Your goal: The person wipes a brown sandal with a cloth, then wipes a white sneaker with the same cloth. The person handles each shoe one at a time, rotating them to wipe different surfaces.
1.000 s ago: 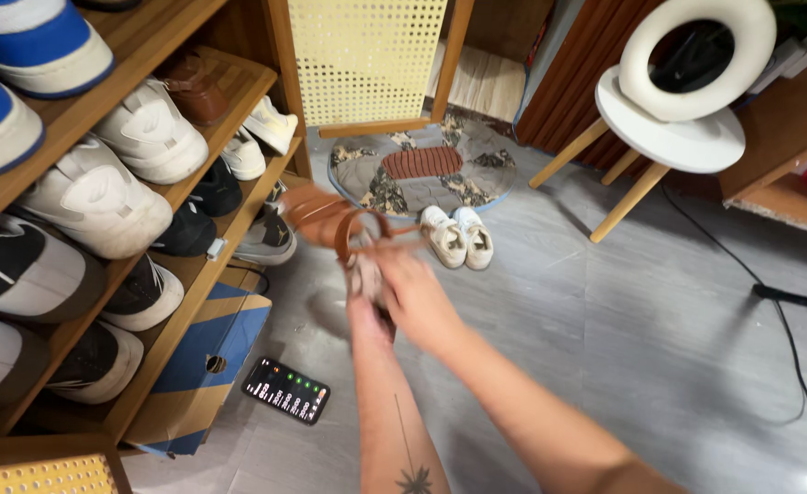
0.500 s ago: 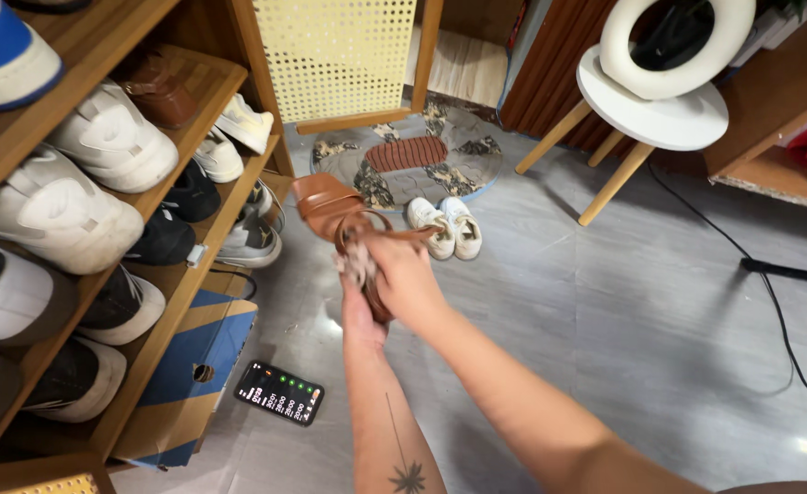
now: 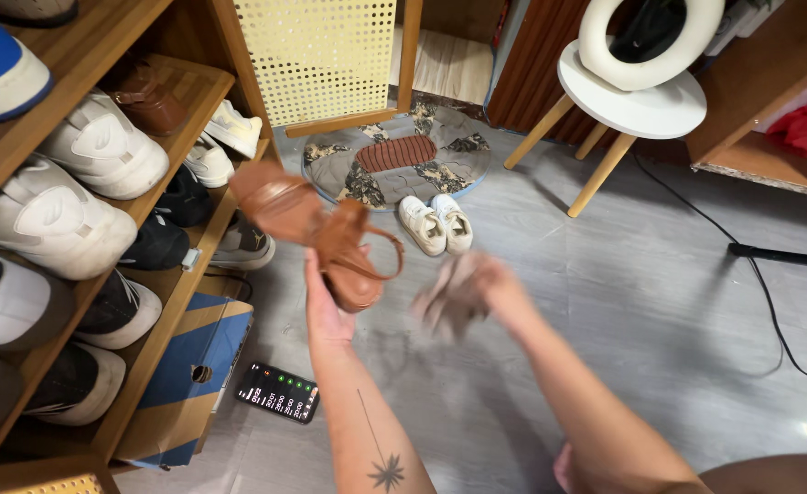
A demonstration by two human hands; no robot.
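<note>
While the left hand (image 3: 326, 306) grips a brown strappy sandal (image 3: 317, 229) from below, fingers closed around its heel end, the shoe is held up in the air above the grey floor (image 3: 623, 302), just in front of the wooden shoe rack (image 3: 193, 91). Its long axis runs on a slant: the heel end sits in the palm at lower right, and the toe end points up and to the left, toward the rack's middle shelf, where another brown shoe (image 3: 147, 96) sits alone with bare board beside it. A thin ankle strap loops out to the right of the heel.

That shelf lies up and to the left of the sandal, so the left hand is the nearer one to it, and the toe already faces that way. White and black sneakers fill the shelves above and below.

The right hand (image 3: 490, 288) is off to the right, apart from the sandal, and blurred; it seems to hold a crumpled greyish cloth (image 3: 449, 302), but whether the fingers are clamped on it I cannot tell.

Down on the floor, a phone (image 3: 280, 393) with a lit screen lies beside a blue and tan box (image 3: 193, 366), and a small pair of white shoes (image 3: 435, 222) stands by a round mat (image 3: 394, 160).
</note>
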